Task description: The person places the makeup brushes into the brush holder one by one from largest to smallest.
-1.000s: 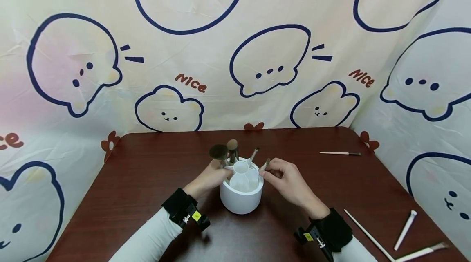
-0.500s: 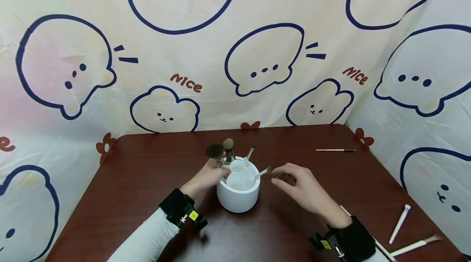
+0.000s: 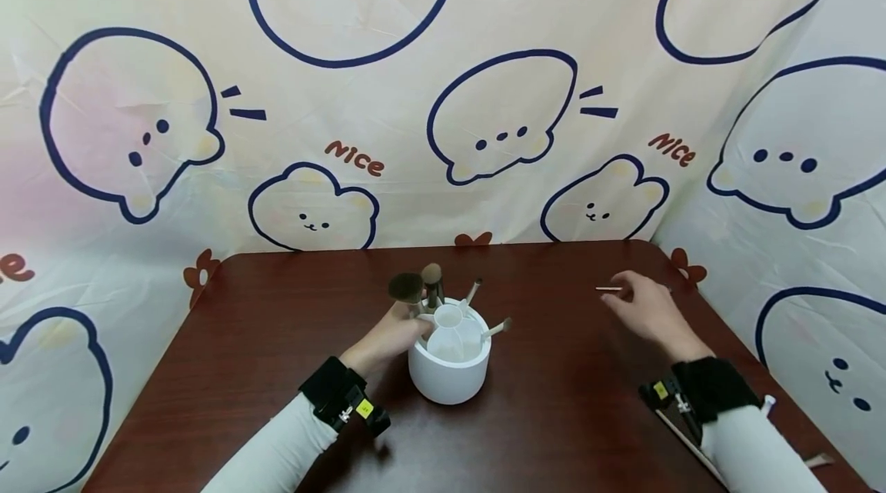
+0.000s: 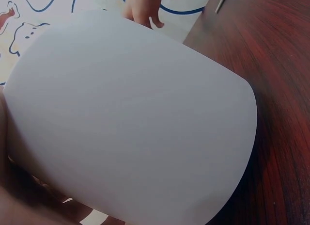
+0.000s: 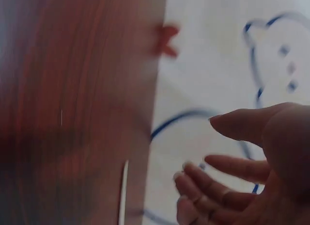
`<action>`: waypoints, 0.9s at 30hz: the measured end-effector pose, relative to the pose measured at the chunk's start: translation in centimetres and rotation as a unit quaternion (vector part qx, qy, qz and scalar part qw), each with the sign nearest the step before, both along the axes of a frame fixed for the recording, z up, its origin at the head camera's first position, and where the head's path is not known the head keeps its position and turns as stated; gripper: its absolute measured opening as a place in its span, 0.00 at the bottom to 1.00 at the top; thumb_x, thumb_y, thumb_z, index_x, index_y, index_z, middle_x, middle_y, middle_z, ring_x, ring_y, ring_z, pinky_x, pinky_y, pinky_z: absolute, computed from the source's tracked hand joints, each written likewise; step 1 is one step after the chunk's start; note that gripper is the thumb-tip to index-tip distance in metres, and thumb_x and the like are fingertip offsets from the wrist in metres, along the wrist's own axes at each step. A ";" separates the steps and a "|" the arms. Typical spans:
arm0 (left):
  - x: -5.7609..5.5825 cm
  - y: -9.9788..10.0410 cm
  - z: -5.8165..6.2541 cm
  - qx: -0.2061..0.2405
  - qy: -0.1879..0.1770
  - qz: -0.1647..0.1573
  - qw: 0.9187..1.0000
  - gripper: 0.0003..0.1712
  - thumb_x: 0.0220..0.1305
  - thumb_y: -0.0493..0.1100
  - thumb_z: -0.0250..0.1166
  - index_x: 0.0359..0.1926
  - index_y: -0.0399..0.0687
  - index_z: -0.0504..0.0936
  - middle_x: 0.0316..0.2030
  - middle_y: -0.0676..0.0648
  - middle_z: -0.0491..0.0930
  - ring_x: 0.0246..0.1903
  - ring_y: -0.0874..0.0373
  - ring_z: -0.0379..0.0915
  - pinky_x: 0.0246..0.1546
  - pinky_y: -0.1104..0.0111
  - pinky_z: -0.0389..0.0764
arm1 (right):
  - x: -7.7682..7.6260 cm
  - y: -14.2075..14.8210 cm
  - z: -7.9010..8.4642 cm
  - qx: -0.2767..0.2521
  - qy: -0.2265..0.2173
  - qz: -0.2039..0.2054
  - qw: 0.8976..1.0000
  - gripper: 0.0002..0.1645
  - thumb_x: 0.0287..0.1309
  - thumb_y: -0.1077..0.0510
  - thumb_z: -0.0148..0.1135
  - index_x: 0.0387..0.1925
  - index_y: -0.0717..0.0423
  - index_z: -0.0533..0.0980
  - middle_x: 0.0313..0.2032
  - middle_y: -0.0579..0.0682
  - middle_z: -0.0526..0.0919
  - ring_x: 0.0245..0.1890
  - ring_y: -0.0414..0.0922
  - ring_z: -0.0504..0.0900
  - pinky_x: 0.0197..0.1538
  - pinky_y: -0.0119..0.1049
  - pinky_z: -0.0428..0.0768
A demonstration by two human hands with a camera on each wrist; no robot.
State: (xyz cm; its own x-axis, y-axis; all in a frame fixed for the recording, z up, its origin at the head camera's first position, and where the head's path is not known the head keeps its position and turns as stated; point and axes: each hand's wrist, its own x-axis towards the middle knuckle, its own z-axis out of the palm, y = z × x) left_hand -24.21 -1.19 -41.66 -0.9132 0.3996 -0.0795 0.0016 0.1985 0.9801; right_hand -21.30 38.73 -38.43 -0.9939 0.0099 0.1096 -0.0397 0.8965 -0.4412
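A white round brush holder (image 3: 448,381) with inner compartments stands mid-table and fills much of the left wrist view. My left hand (image 3: 388,339) grips its left rim. Out of the holder stick a wide dark-bristled makeup brush (image 3: 405,288), a round-headed brush (image 3: 432,274) and a small brush (image 3: 473,291) at the back. Another small brush (image 3: 500,326) leans out over the right rim. At the back right my right hand (image 3: 651,312) hovers over a thin brush (image 3: 607,289), partly hiding it. In the right wrist view the fingers are relaxed and spread, apart from that brush (image 5: 123,193).
A long thin white stick (image 3: 685,443) lies at the right front, partly under my right forearm. The end of a white handle (image 3: 768,404) and a brush's bristles (image 3: 819,461) show past the sleeve. A patterned cloth (image 3: 388,108) hangs behind the table (image 3: 311,301).
My right hand has let go of the small brush leaning at the holder's right rim and moved right and back to the thin brush. My left hand stays on the holder.
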 end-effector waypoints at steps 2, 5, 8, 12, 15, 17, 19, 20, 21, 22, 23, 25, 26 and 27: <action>0.0 0.0 0.0 -0.003 -0.001 0.000 1.000 0.38 0.50 0.33 0.58 0.65 0.38 0.58 0.65 0.39 0.57 0.61 0.47 0.51 0.60 0.45 0.54 | -1.3 1.8 -0.4 0.018 -0.039 -0.028 0.999 0.36 0.64 0.48 0.52 0.61 0.71 0.58 0.48 0.72 0.70 0.44 0.64 0.71 0.39 0.57 0.72; -0.1 -0.1 -0.1 -0.004 -0.006 0.002 1.000 0.38 0.50 0.33 0.58 0.65 0.39 0.58 0.65 0.40 0.57 0.60 0.47 0.52 0.59 0.46 0.55 | -3.0 3.8 -1.2 0.039 -0.101 -0.063 0.992 0.44 0.64 0.44 0.49 0.63 0.77 0.49 0.54 0.80 0.58 0.51 0.71 0.61 0.46 0.67 0.67; 0.0 -0.1 -0.1 -0.006 -0.012 0.000 1.000 0.39 0.51 0.34 0.58 0.66 0.40 0.56 0.66 0.40 0.56 0.60 0.47 0.51 0.59 0.46 0.55 | -4.3 5.3 -2.1 0.045 -0.148 -0.086 0.984 0.46 0.65 0.43 0.45 0.63 0.79 0.45 0.57 0.84 0.48 0.54 0.74 0.54 0.50 0.70 0.62; 0.1 -0.1 0.0 -0.002 -0.012 -0.009 1.000 0.39 0.53 0.35 0.58 0.67 0.40 0.56 0.66 0.38 0.56 0.61 0.47 0.52 0.58 0.45 0.57 | -5.2 6.5 -3.1 0.055 -0.178 -0.083 0.979 0.44 0.67 0.45 0.41 0.62 0.81 0.45 0.56 0.85 0.47 0.55 0.75 0.49 0.52 0.70 0.59; 0.1 -0.2 0.0 0.001 -0.012 -0.010 1.000 0.39 0.53 0.35 0.58 0.67 0.41 0.56 0.66 0.38 0.57 0.60 0.46 0.53 0.58 0.44 0.56 | -5.5 7.0 -3.8 0.060 -0.185 -0.075 0.978 0.42 0.67 0.46 0.41 0.61 0.83 0.48 0.55 0.85 0.48 0.54 0.76 0.51 0.52 0.69 0.60; 0.1 -0.1 0.0 0.001 -0.011 -0.011 1.000 0.40 0.53 0.35 0.58 0.67 0.41 0.55 0.67 0.39 0.55 0.62 0.46 0.51 0.59 0.44 0.55 | -5.5 7.2 -4.1 0.061 -0.184 -0.079 0.978 0.41 0.66 0.47 0.41 0.59 0.83 0.50 0.53 0.86 0.50 0.51 0.75 0.55 0.51 0.68 0.63; 0.1 0.0 -0.1 -0.003 -0.010 -0.011 1.000 0.40 0.54 0.36 0.58 0.68 0.42 0.54 0.68 0.40 0.53 0.63 0.46 0.49 0.60 0.43 0.54 | -5.6 7.5 -4.4 0.063 -0.179 -0.084 0.978 0.40 0.66 0.47 0.42 0.58 0.84 0.53 0.52 0.86 0.51 0.48 0.74 0.58 0.48 0.67 0.65; 0.1 0.0 -0.1 -0.004 -0.010 -0.011 1.000 0.41 0.54 0.36 0.58 0.69 0.42 0.53 0.68 0.40 0.52 0.63 0.46 0.48 0.60 0.44 0.54 | -5.6 7.5 -4.6 0.064 -0.175 -0.083 0.979 0.39 0.66 0.48 0.42 0.57 0.84 0.55 0.51 0.86 0.52 0.48 0.73 0.59 0.48 0.66 0.66; 0.1 0.0 0.0 -0.002 -0.008 -0.012 1.000 0.42 0.54 0.35 0.58 0.69 0.42 0.52 0.69 0.40 0.51 0.64 0.46 0.47 0.60 0.44 0.54 | -5.7 7.6 -4.7 0.066 -0.170 -0.082 0.980 0.38 0.66 0.48 0.42 0.56 0.84 0.56 0.51 0.86 0.52 0.47 0.73 0.60 0.47 0.65 0.67; 0.2 -0.1 0.1 -0.003 -0.008 -0.012 1.000 0.42 0.54 0.35 0.58 0.69 0.42 0.52 0.69 0.39 0.50 0.64 0.46 0.46 0.60 0.44 0.54 | -5.8 7.6 -4.9 0.066 -0.164 -0.081 0.981 0.37 0.66 0.49 0.42 0.55 0.84 0.57 0.51 0.85 0.53 0.46 0.72 0.61 0.47 0.65 0.67; 0.3 -0.1 0.3 -0.002 -0.008 -0.013 1.000 0.43 0.54 0.35 0.58 0.70 0.42 0.51 0.69 0.39 0.49 0.64 0.46 0.46 0.60 0.44 0.54 | -5.8 7.7 -5.0 0.066 -0.160 -0.079 0.982 0.36 0.65 0.50 0.42 0.55 0.84 0.58 0.50 0.85 0.54 0.46 0.72 0.61 0.47 0.64 0.67; 0.7 -0.1 1.0 -0.001 -0.009 -0.013 1.000 0.43 0.53 0.34 0.57 0.70 0.41 0.51 0.69 0.37 0.49 0.64 0.44 0.46 0.60 0.44 0.54 | -6.0 7.8 -5.2 0.063 -0.154 -0.077 0.983 0.35 0.65 0.52 0.43 0.55 0.84 0.57 0.50 0.85 0.56 0.46 0.72 0.62 0.46 0.64 0.68; 1.0 -0.1 1.4 -0.001 -0.009 -0.013 1.000 0.43 0.53 0.34 0.57 0.69 0.40 0.51 0.69 0.37 0.50 0.64 0.44 0.46 0.60 0.43 0.53 | -6.0 7.8 -5.2 0.062 -0.152 -0.077 0.983 0.34 0.64 0.53 0.43 0.54 0.84 0.56 0.49 0.85 0.57 0.45 0.72 0.64 0.46 0.63 0.68; 1.2 -0.1 1.7 -0.001 -0.012 -0.013 1.000 0.42 0.53 0.34 0.57 0.69 0.39 0.50 0.68 0.37 0.50 0.64 0.44 0.46 0.60 0.43 0.53 | -6.0 7.9 -5.3 0.063 -0.152 -0.076 0.984 0.34 0.64 0.53 0.43 0.54 0.84 0.56 0.48 0.84 0.58 0.44 0.71 0.65 0.45 0.63 0.69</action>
